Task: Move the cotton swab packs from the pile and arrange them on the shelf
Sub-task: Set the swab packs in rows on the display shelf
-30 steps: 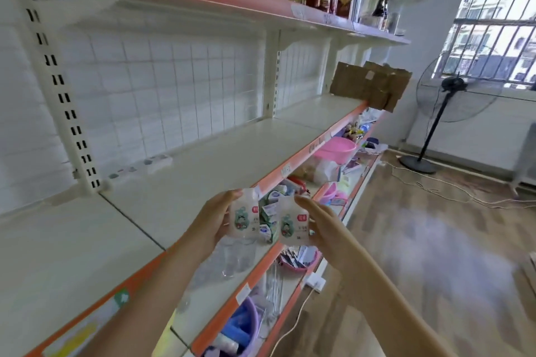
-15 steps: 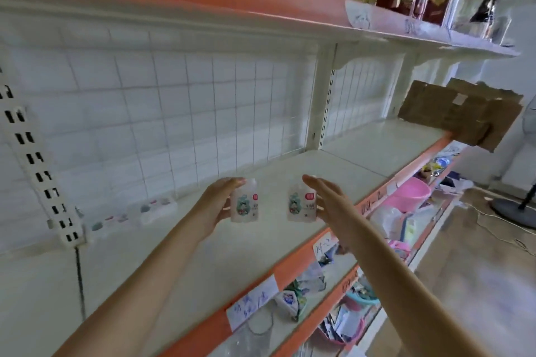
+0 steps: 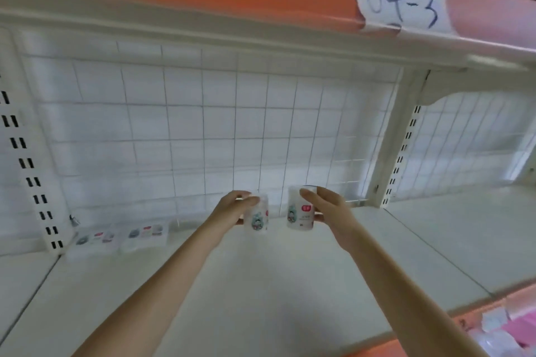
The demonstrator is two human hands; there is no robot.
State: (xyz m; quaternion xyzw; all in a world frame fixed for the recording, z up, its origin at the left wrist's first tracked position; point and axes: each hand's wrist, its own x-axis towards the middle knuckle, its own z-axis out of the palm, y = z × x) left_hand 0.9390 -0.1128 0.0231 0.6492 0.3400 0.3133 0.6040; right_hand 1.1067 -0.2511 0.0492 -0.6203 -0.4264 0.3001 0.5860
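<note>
My left hand [image 3: 232, 207] grips a small round white cotton swab pack [image 3: 257, 219] with a cartoon label. My right hand [image 3: 324, 206] grips a second, matching cotton swab pack [image 3: 300, 216] with a red mark on it. Both packs are upright, held side by side just above the back of the white shelf [image 3: 261, 284], close to the wire grid backing. Two flat cotton swab packs [image 3: 94, 240] [image 3: 146, 235] lie against the back wall at the left.
An orange-edged shelf above carries a paper label reading 04-3 [image 3: 401, 0]. A white upright post [image 3: 391, 153] divides this bay from the one to the right. Pink items [image 3: 519, 333] show on a lower shelf at bottom right.
Both hands have carried their packs up from the lower shelf and deep into the white shelf toward the back grid. The view has swung closer to the shelf.
</note>
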